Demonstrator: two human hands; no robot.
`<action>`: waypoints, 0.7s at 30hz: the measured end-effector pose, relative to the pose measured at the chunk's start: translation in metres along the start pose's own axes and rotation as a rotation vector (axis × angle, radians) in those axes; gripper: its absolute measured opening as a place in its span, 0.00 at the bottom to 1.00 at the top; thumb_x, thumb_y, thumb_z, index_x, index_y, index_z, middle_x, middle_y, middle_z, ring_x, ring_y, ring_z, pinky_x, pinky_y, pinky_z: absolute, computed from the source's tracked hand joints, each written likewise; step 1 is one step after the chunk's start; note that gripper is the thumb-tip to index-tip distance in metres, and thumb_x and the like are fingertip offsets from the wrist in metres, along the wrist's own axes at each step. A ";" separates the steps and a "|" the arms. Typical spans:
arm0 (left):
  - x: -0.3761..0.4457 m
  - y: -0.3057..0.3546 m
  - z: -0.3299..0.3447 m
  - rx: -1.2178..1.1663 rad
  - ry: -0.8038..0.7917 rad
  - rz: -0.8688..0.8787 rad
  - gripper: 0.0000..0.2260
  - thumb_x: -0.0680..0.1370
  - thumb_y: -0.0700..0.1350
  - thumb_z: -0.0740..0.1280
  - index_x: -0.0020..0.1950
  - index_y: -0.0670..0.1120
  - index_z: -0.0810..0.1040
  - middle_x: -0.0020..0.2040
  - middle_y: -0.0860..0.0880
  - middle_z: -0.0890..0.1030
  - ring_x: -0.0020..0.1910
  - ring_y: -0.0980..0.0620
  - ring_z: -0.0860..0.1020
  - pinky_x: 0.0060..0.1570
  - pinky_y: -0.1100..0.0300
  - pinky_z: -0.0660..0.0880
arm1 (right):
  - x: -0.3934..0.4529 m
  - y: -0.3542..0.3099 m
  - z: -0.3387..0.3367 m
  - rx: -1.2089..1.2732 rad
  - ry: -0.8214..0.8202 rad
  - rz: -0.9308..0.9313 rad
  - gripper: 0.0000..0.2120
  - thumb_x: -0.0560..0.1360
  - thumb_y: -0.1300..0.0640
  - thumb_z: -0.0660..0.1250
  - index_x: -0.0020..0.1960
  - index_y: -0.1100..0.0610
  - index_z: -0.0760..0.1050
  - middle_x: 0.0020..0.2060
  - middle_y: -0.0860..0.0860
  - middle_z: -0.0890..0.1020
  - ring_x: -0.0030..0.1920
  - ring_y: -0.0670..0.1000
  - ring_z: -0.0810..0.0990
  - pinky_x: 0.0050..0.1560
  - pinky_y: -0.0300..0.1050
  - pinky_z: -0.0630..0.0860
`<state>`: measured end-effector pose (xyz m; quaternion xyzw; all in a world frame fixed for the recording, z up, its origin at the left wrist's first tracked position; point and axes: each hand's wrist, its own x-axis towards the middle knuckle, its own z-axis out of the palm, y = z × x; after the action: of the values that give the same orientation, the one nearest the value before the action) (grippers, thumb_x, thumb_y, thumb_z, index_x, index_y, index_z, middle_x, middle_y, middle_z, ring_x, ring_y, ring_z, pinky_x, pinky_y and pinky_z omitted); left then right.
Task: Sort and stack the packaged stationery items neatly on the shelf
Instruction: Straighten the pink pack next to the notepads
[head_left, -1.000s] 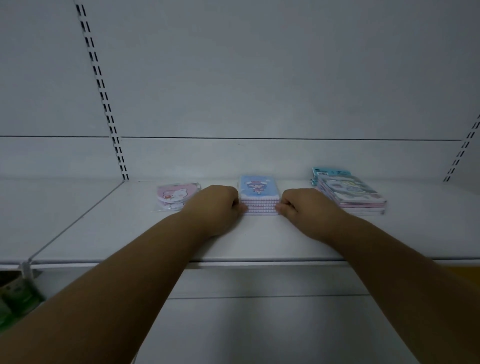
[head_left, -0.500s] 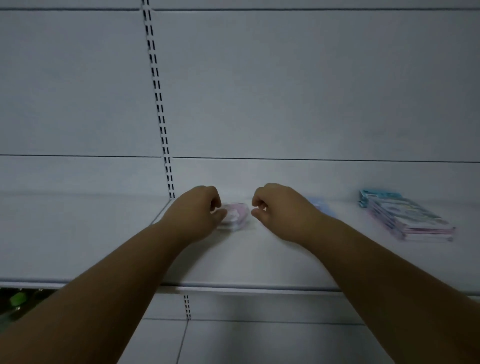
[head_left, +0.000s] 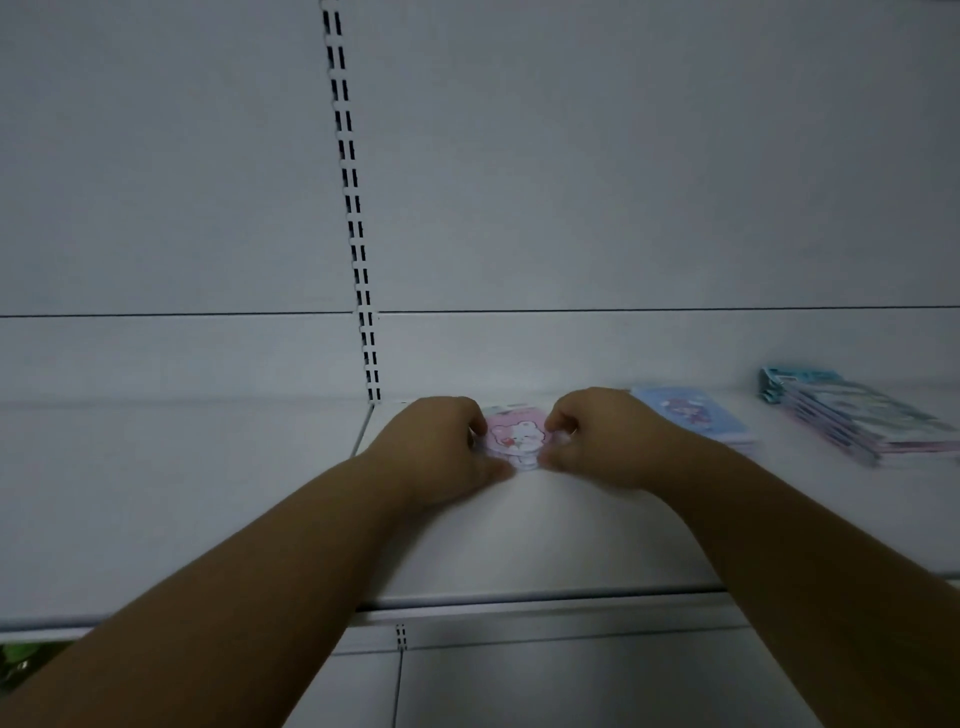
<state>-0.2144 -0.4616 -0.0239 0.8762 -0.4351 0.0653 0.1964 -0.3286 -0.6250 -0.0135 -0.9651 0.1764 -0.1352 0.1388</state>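
Observation:
A small pink packaged pad (head_left: 516, 435) with a cartoon bear print lies on the white shelf (head_left: 519, 545). My left hand (head_left: 439, 447) presses against its left side and my right hand (head_left: 597, 436) against its right side, fingers curled on its edges. To the right lies a stack of blue-covered notebooks (head_left: 693, 418). Further right sits a taller stack of teal and pink packaged books (head_left: 852, 415), slightly fanned.
The shelf's back wall is a plain white panel with a slotted upright (head_left: 358, 249). A neighbouring shelf section (head_left: 171, 493) joins on the left. Something green (head_left: 21, 665) shows below the shelf at bottom left.
Both hands left the blue notebook stack and moved left to the pink pad, closing on its two sides. The camera swung left, so the stacks now sit further right.

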 end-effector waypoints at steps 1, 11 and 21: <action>-0.001 0.000 0.000 0.001 0.014 0.009 0.21 0.69 0.62 0.73 0.56 0.52 0.79 0.50 0.54 0.82 0.45 0.55 0.76 0.42 0.64 0.68 | -0.001 0.001 0.000 0.007 0.008 -0.008 0.15 0.69 0.46 0.73 0.53 0.51 0.80 0.47 0.47 0.80 0.46 0.47 0.76 0.43 0.39 0.69; -0.005 -0.001 -0.003 0.007 0.014 0.052 0.14 0.72 0.55 0.71 0.54 0.52 0.82 0.48 0.55 0.84 0.45 0.56 0.79 0.46 0.64 0.74 | -0.011 -0.003 0.007 -0.130 0.067 -0.093 0.14 0.73 0.45 0.68 0.53 0.52 0.80 0.47 0.50 0.82 0.46 0.49 0.77 0.46 0.42 0.73; -0.008 0.001 -0.003 0.003 -0.007 0.036 0.16 0.72 0.55 0.71 0.58 0.52 0.81 0.49 0.55 0.83 0.43 0.57 0.75 0.45 0.65 0.69 | -0.018 -0.003 0.009 -0.073 0.091 -0.077 0.15 0.72 0.42 0.69 0.54 0.50 0.79 0.47 0.48 0.75 0.43 0.46 0.73 0.43 0.38 0.66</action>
<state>-0.2193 -0.4551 -0.0232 0.8687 -0.4515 0.0666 0.1926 -0.3409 -0.6139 -0.0253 -0.9684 0.1501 -0.1777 0.0899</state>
